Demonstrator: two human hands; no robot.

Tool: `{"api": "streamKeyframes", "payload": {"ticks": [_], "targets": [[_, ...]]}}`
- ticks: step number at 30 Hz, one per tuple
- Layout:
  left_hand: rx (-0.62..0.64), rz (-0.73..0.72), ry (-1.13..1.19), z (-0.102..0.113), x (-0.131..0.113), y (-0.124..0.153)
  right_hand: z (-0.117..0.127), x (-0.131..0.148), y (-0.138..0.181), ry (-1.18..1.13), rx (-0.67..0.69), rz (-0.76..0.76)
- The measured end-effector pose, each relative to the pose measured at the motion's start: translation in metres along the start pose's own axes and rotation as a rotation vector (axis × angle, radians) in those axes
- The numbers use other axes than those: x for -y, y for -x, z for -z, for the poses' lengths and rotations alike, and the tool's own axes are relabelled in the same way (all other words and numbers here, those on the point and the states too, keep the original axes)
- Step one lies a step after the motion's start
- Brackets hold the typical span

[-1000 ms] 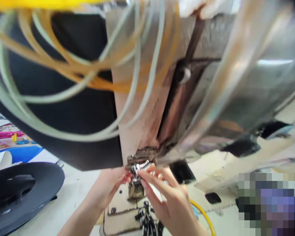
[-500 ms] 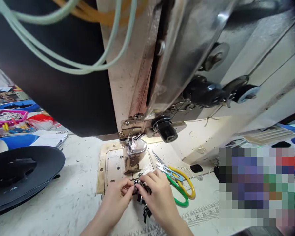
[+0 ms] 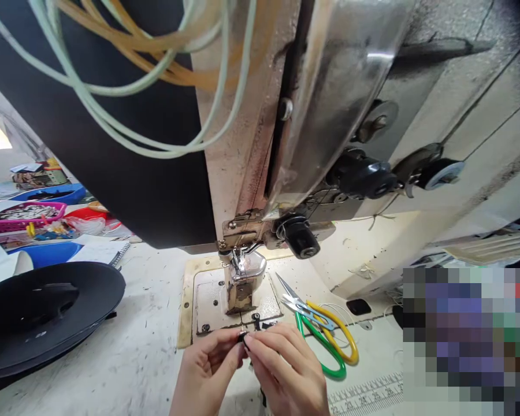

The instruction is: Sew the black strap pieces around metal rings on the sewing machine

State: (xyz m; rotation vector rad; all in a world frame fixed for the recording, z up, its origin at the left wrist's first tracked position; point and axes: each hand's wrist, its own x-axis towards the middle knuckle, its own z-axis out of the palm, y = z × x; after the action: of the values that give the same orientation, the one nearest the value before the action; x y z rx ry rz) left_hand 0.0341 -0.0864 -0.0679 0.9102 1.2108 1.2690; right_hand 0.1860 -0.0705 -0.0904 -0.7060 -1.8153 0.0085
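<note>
Just in front of the sewing machine's post, my left hand (image 3: 212, 370) and my right hand (image 3: 286, 364) meet, fingertips together. Both pinch a small black piece (image 3: 241, 337) with a shiny bit on it; fingers cover most of it, so its kind is unclear. Other black strap-like bits (image 3: 257, 321) show behind and below my right hand, partly hidden by it. Beyond the hands rises the machine's post (image 3: 241, 294), under the lit needle and presser foot area (image 3: 238, 257). Scissors (image 3: 320, 323) with one green and one yellow handle lie right of my right hand, blades partly apart.
A large black round dish-like reel (image 3: 91, 289) stands on the white table (image 3: 143, 323) at left. Behind it are a pink basket (image 3: 30, 216) and blue trays (image 3: 56, 252). A printed ruler scale (image 3: 364, 396) runs along the front right. The machine head (image 3: 234, 162) hangs overhead.
My hands have drawn slightly closer to me, and the right fingers have lifted off the dark bundle to pinch one small piece with the left. The whole view has shifted slightly.
</note>
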Motion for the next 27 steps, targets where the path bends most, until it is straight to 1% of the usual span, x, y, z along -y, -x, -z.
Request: {"api": "streamKeyframes", "payload": {"ticks": [5, 8, 10, 14, 16, 18, 20, 22, 24, 26, 27], "targets": [[-0.03, 0.056, 0.056, -0.0017, -0.007, 0.0028, 0.0007, 0.0015, -0.0063, -0.02, 0.014, -0.01], [-0.048, 0.06, 0.092, -0.001, -0.0095, 0.0018, -0.0013, 0.0042, -0.0075, 0.006, -0.01, -0.003], [-0.048, 0.047, 0.076, -0.0003, -0.0101, 0.0008, -0.0013, 0.0058, -0.0071, -0.025, -0.014, -0.051], [-0.011, 0.004, -0.031, 0.0019, -0.0082, 0.0014, 0.0033, 0.0057, -0.007, -0.14, 0.038, -0.228], [0.008, -0.059, -0.113, 0.0024, -0.0058, 0.0029, 0.0049, 0.0045, -0.0072, -0.164, 0.08, -0.244], [0.007, -0.098, -0.16, 0.0019, -0.0032, 0.0044, 0.0042, 0.0036, -0.0062, -0.169, 0.103, -0.234], [-0.027, -0.07, -0.133, 0.0008, -0.0013, 0.0049, 0.0018, 0.0032, -0.0043, -0.129, 0.09, -0.203], [-0.048, 0.009, -0.09, -0.0004, -0.0006, 0.0042, -0.0004, 0.0031, -0.0026, -0.042, 0.058, -0.13], [-0.027, 0.104, -0.056, -0.0015, -0.0012, 0.0024, -0.001, 0.003, -0.0023, 0.043, 0.017, -0.034], [-0.01, 0.196, 0.032, -0.0024, -0.0023, 0.0, 0.0002, 0.0026, -0.0032, 0.1, -0.016, 0.053], [-0.021, 0.236, 0.097, -0.003, -0.0028, -0.0012, 0.0013, 0.0024, -0.0037, 0.126, -0.017, 0.089]]}}
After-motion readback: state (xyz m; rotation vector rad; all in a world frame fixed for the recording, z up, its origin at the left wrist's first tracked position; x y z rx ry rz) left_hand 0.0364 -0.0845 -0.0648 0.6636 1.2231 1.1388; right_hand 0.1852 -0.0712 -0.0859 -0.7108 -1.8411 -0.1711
